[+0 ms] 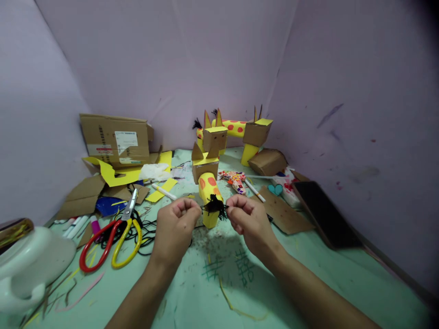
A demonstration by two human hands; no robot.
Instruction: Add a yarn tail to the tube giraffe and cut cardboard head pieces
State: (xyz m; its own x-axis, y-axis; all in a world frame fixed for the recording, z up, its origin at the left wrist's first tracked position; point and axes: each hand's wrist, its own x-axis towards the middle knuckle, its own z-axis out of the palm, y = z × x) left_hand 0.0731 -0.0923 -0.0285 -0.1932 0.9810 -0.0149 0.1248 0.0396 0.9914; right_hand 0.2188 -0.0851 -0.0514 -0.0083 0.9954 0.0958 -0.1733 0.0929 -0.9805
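A small yellow paper animal with orange spots [207, 182] stands in front of me, its cardboard head [205, 170] pointing away. At its near end hangs a tuft of black yarn [215, 204]. My left hand [179, 224] is closed in a pinch at the left side of the tuft, on what looks like a strand end. On the other side my right hand [247, 219] pinches a black strand close to the tuft. Both hands are level, with the tuft between them.
Scissors with red and yellow handles [128, 224] lie at left over tangled black yarn [148, 233]. A white cup [37, 260] is at the left edge. A phone [325, 214] lies right. Two similar animals [215, 137] stand behind, near a cardboard box [115, 139].
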